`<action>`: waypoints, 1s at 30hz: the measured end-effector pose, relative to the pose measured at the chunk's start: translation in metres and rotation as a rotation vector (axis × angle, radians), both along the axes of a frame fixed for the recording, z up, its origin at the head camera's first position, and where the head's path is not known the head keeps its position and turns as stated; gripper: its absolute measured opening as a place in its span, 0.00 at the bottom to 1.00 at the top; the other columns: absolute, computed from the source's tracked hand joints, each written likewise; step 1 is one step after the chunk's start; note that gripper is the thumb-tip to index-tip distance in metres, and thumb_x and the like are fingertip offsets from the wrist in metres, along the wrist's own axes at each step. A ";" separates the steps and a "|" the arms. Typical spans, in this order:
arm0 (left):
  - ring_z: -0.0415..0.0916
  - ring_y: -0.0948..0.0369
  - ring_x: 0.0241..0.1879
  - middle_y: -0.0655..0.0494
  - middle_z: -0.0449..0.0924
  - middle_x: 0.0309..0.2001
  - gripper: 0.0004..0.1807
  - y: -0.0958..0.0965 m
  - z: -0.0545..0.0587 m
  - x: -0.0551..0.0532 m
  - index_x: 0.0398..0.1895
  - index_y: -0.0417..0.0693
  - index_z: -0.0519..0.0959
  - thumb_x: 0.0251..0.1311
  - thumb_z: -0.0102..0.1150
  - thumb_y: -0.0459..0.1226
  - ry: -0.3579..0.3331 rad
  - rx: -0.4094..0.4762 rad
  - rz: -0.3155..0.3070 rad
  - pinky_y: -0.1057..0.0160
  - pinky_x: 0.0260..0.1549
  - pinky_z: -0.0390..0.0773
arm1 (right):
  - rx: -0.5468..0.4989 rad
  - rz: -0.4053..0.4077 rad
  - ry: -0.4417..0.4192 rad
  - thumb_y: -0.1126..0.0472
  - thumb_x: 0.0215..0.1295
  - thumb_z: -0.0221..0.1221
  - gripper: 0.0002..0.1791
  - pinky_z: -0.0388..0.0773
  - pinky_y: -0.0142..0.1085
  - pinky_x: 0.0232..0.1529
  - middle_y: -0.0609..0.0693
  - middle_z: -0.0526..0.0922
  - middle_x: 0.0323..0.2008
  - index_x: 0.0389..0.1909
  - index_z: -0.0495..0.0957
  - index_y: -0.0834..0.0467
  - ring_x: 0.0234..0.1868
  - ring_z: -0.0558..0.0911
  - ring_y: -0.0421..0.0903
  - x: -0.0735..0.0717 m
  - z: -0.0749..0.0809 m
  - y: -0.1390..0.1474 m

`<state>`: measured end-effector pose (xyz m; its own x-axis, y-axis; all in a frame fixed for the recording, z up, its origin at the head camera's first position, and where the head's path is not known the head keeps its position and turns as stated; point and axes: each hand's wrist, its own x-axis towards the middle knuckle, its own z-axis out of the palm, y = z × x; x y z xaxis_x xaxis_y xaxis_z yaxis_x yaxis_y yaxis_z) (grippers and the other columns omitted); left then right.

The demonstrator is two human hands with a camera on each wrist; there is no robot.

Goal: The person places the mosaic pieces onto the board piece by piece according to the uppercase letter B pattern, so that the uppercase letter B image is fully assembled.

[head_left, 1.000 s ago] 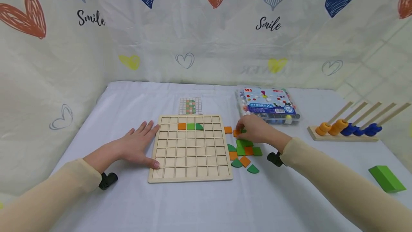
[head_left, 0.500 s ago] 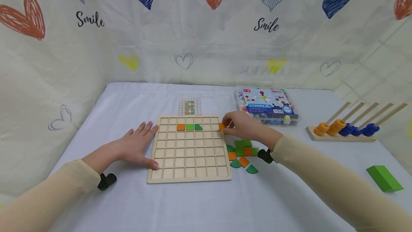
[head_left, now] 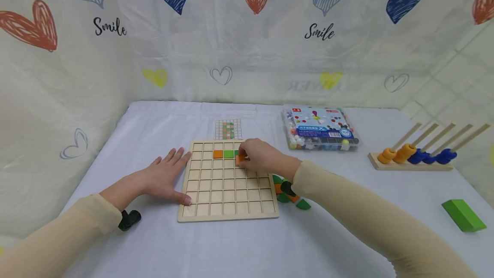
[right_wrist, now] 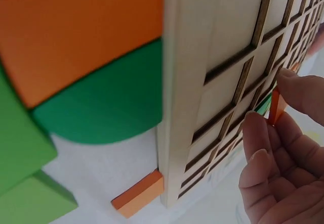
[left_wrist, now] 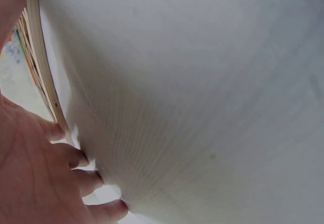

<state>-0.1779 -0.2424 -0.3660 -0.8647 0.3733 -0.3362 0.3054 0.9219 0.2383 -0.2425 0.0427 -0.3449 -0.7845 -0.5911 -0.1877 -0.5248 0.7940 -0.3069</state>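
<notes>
A wooden grid board (head_left: 227,207) lies on the white-covered table. Its upper part holds an orange square tile (head_left: 218,154), a light green square tile (head_left: 228,154) and a dark green quarter-circle tile (head_left: 236,153), partly hidden by my right hand. My right hand (head_left: 260,156) pinches another orange square tile (right_wrist: 276,105) between thumb and fingers, just below the quarter-circle. Whether this tile touches the board I cannot tell. With fingers spread, my left hand (head_left: 164,178) rests against the board's left edge, its thumb on the lower left corner area.
Loose green and orange tiles (head_left: 303,204) lie right of the board, partly under my right wrist. A small printed grid card (head_left: 228,130) lies behind it. Farther right are a clear box of coloured beads (head_left: 322,128), a peg stand (head_left: 413,162) and a green block (head_left: 463,215).
My right hand has picked up an orange square tile from the loose pile and carried it left over the board. The left hand has stayed at the board's edge.
</notes>
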 end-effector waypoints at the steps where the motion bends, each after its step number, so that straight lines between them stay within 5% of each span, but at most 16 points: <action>1: 0.36 0.31 0.80 0.30 0.37 0.81 0.76 0.000 0.000 0.000 0.82 0.35 0.43 0.43 0.68 0.73 0.001 -0.001 -0.001 0.22 0.69 0.47 | 0.010 0.003 0.006 0.55 0.70 0.66 0.11 0.81 0.38 0.47 0.49 0.83 0.41 0.44 0.83 0.58 0.41 0.79 0.44 0.000 0.000 -0.001; 17: 0.35 0.31 0.80 0.30 0.36 0.81 0.76 0.001 0.003 0.001 0.82 0.35 0.42 0.43 0.68 0.73 -0.008 0.000 0.001 0.22 0.69 0.46 | 0.027 0.029 0.033 0.56 0.69 0.67 0.13 0.82 0.39 0.52 0.52 0.86 0.45 0.48 0.86 0.60 0.46 0.82 0.46 0.003 -0.003 -0.003; 30: 0.34 0.31 0.80 0.30 0.36 0.81 0.76 0.001 0.002 0.000 0.82 0.35 0.42 0.43 0.68 0.73 -0.008 -0.001 0.005 0.22 0.69 0.46 | -0.004 0.020 0.059 0.59 0.68 0.67 0.08 0.83 0.39 0.48 0.51 0.90 0.40 0.40 0.89 0.59 0.43 0.84 0.45 0.007 -0.001 -0.006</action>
<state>-0.1775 -0.2416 -0.3636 -0.8638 0.3688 -0.3433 0.2988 0.9236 0.2403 -0.2356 0.0364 -0.3455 -0.7820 -0.6077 -0.1388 -0.5582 0.7818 -0.2778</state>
